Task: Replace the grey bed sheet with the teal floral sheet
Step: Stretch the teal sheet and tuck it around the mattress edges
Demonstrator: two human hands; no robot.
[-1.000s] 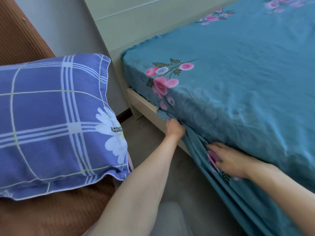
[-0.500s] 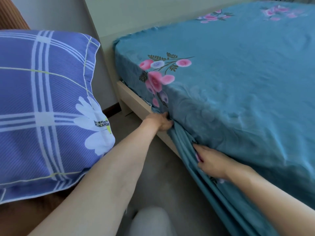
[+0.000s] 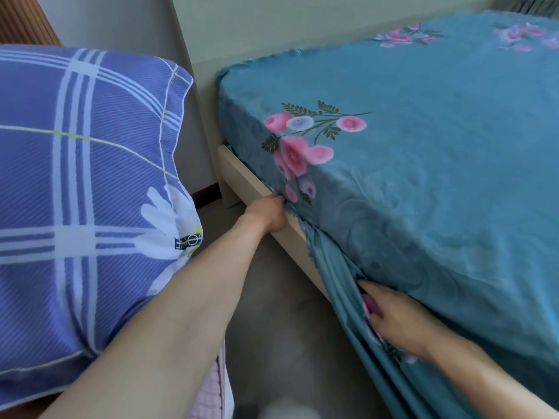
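Observation:
The teal floral sheet (image 3: 423,152) covers the mattress, smooth on top, tucked in near the head corner. Its loose edge hangs in folds over the bed's side rail (image 3: 242,173) lower down. My left hand (image 3: 269,211) reaches to the rail where the sheet meets it, its fingertips hidden between mattress and frame. My right hand (image 3: 393,316) lies against the hanging folds at the mattress's lower edge, fingers pushed into the fabric. No grey sheet is in view.
A blue checked pillow (image 3: 81,192) with a white daisy lies on a brown ribbed seat at the left. The pale headboard (image 3: 302,22) stands behind the bed. Grey floor (image 3: 272,313) runs between seat and bed. Pink cloth shows at the bottom.
My left hand slid along the rail toward the head of the bed. My right hand stayed in the hanging folds. The view swung, bringing more of the pillow and headboard in.

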